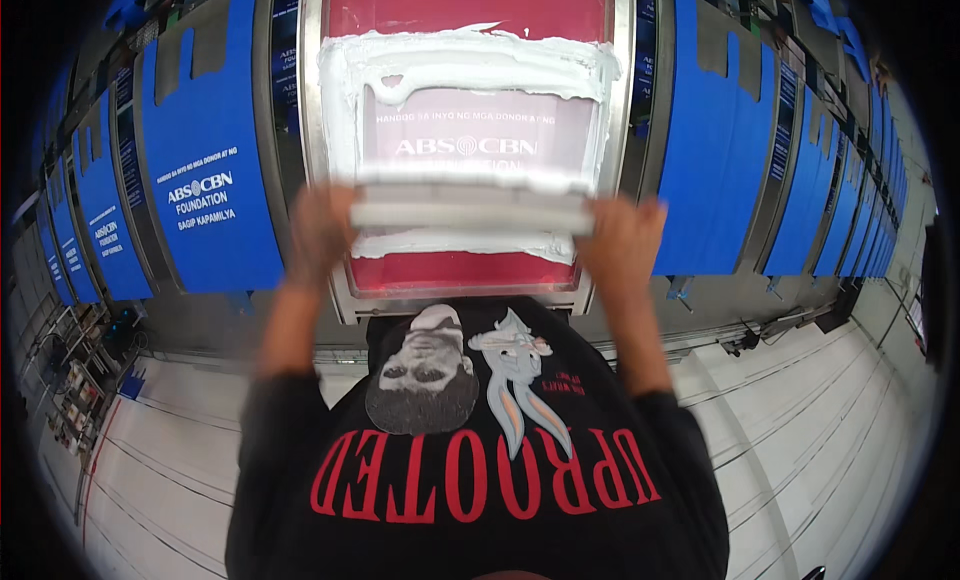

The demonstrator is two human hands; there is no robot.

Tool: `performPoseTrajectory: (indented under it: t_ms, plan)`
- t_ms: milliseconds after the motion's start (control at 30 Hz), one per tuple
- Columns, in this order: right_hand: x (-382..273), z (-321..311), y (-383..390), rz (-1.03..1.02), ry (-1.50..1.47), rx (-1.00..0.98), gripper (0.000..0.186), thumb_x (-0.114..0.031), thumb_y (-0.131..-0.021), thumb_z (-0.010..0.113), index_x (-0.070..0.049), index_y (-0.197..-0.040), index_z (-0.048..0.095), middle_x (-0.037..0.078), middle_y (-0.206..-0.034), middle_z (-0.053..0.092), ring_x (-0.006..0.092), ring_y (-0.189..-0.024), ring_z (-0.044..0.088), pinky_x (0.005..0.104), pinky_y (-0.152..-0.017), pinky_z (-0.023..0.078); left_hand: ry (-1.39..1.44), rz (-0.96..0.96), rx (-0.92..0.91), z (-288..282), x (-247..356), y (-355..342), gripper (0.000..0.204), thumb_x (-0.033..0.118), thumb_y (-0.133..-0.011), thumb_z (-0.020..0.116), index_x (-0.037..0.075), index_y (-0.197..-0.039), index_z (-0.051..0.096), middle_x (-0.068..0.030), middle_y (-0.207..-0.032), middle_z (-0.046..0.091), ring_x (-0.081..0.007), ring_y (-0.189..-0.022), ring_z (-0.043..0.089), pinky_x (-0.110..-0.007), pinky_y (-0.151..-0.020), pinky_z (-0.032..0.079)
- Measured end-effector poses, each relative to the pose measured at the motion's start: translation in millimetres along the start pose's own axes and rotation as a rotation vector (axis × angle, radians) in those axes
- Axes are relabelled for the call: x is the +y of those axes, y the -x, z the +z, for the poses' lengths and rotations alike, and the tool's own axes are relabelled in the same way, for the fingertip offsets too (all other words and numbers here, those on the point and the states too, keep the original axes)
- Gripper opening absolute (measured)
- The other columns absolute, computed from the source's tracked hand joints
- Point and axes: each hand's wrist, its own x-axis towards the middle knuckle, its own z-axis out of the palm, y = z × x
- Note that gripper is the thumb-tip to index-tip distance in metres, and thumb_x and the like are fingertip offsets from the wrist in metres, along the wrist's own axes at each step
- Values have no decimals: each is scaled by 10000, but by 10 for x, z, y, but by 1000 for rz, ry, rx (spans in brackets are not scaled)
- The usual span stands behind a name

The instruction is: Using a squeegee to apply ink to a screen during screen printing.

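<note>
A metal-framed printing screen with red mesh lies in front of me, with thick white ink spread in bands across it and a thinner film over a lettered design. My left hand grips the left end of a long pale squeegee lying across the lower part of the inked area, and my right hand grips its right end. Both hands and the squeegee are motion-blurred.
Rows of blue printed fabric bag pieces on flat metal platens run to the left and right of the screen, with metal rails and clamps along their lower edge. Pale flooring shows behind me.
</note>
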Motion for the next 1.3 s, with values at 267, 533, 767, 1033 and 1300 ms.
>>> performPoseTrajectory:
  t_ms: [267,533,767,1033,1300]
  plan:
    - [282,550,41,44,36,55,184,-124,-665,725,-124,-838,662,50,-807,679,238,-783,649,449,-827,409,46,-12,154,288,93,-230,285,-3,-622,729,48,-894,658,-118,-842,631,-310,-770,567,-429,-717,508]
    - [326,126,-848,-46,159,-16,204,-254,-662,764,-126,-815,727,86,-702,682,275,-603,604,402,-768,386,144,-48,-89,-90,-305,-1118,222,216,-736,803,95,-878,683,-145,-880,683,-320,-791,679,-415,-736,544]
    - [-99,359,808,80,-96,10,241,-39,-628,645,-104,-859,628,46,-801,612,240,-756,587,450,-797,386,77,-13,77,254,411,675,262,-2,-617,663,42,-875,657,-112,-925,639,-284,-880,614,-430,-785,499]
    - [454,299,-1253,194,93,-190,249,-250,-627,803,-77,-784,717,122,-730,687,280,-694,655,386,-781,407,248,57,100,108,-321,-1398,293,149,-691,809,62,-914,640,-129,-790,610,-350,-778,619,-463,-699,505]
    - [581,-216,-1981,195,-17,-420,465,-320,-613,822,-55,-988,749,170,-870,722,312,-855,702,373,-802,546,158,-138,-256,-534,-516,-2082,473,371,-656,861,12,-889,660,-205,-837,664,-331,-910,666,-442,-825,508]
